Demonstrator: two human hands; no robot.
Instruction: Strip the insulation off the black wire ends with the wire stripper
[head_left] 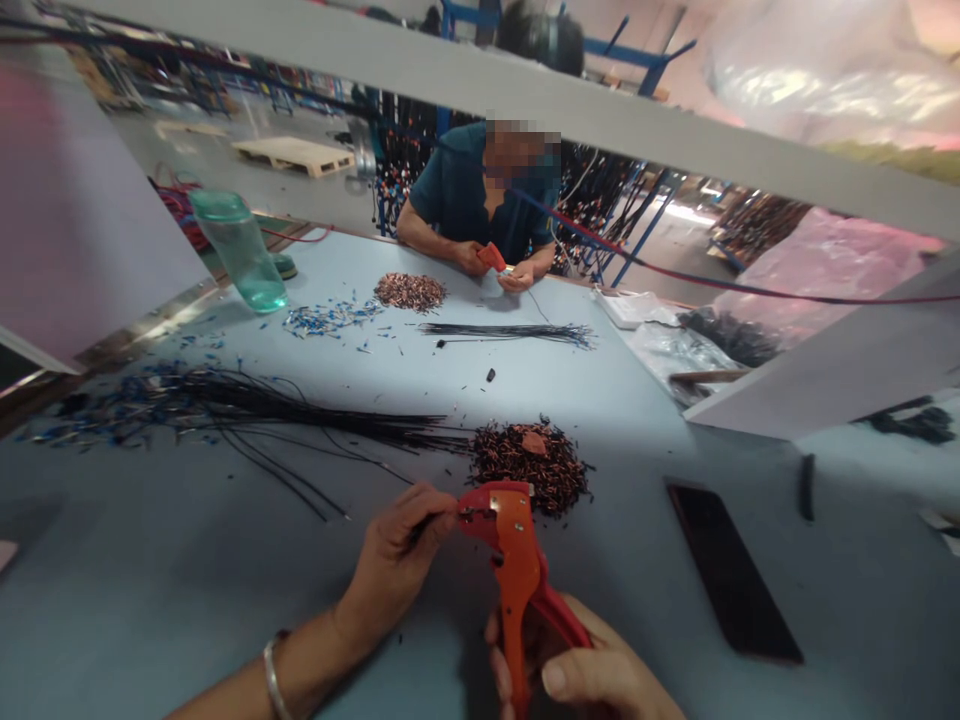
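Observation:
My right hand [577, 665] is wrapped round the handles of an orange and red wire stripper [517, 560], its jaws pointing up and to the left. My left hand [405, 550] is closed in a pinch right at the jaws, on what looks like the end of a thin black wire [425, 524]; most of it is hidden by the fingers. Just beyond the tool lies a heap of short black and copper-coloured offcuts [525, 465]. A bundle of long black wires [322, 412] stretches left from the heap to many blue-tipped ends [142, 400].
Across the table [600, 560] a co-worker [480, 200] holds another red stripper [493, 257]. Near them are a copper offcut heap [410, 291], a wire bundle [510, 332] and a green bottle [240, 250]. A dark phone [731, 570] lies right. A white beam [375, 60] crosses above.

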